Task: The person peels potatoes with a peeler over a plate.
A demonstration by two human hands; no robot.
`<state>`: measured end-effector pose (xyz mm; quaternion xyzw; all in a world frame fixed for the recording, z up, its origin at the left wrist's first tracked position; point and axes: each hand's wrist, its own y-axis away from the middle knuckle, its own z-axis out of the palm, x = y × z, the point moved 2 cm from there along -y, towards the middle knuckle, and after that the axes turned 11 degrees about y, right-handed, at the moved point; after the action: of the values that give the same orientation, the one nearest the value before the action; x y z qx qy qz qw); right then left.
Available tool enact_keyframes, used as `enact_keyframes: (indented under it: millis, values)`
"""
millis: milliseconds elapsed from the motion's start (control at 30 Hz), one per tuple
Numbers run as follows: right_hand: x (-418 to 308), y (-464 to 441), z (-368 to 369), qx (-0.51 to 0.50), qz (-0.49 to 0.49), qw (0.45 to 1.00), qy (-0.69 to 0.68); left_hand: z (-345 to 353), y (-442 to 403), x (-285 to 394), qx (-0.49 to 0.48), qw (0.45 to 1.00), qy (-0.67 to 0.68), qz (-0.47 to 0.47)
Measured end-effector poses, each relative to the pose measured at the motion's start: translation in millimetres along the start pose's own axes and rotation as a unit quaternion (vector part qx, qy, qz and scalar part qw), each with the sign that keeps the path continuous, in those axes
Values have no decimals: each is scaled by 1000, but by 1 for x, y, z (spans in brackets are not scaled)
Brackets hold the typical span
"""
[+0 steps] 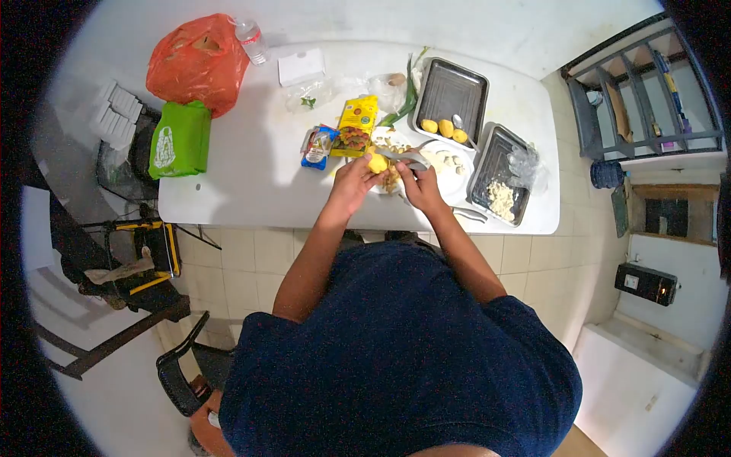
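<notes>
My left hand [352, 186] is closed around a yellow peeled potato [377, 162] above the near side of the table. Close beside it, my right hand [421, 186] grips a grey peeler [413, 158], its head near the potato; whether the two touch is too small to tell. Under and behind my hands, brownish peelings [390, 139] lie on a white plate. To the right, a second white plate [455, 183] holds pale pieces. Further back, a dark baking tray [453, 87] carries several yellow potatoes [447, 127] and a spoon [458, 122].
Another dark tray [487, 171] holds pale chopped bits [501, 199] and a clear plastic bag [525, 164]. Left of my hands are a yellow packet [356, 122] and a blue packet [318, 147]. A red bag [198, 65], green bag [181, 141] and bottle [250, 42] stand far left.
</notes>
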<state>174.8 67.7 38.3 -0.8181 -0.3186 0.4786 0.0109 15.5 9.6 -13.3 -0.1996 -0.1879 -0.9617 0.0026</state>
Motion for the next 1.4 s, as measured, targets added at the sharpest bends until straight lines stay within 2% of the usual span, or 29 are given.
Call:
enact_keyframes:
  millis: [133,300,500,833,933,1233,1400]
  values:
    - [-2,0,0,-15,37,999,-8,2,1,-2,3,1000,-19,3]
    - [8,-8,6,-14,6,1000,22,-3,-6,-5,46,998,-44,-4]
    - [7,-6,1,-4,17,1000,14,1,-8,-2,27,1000,2,-8]
    - [8,-21,4,-26,37,999,25,-6,-20,-6,5,998,-57,2]
    - [5,-20,3,-26,34,999,23,-3,-17,1,4,1000,9,-8]
    - [14,-20,15,-25,52,998,16,-7,-14,4,-22,997,-67,-19]
    - [14,-22,14,-16,24,999,33,-6,-13,14,-24,999,-12,-35]
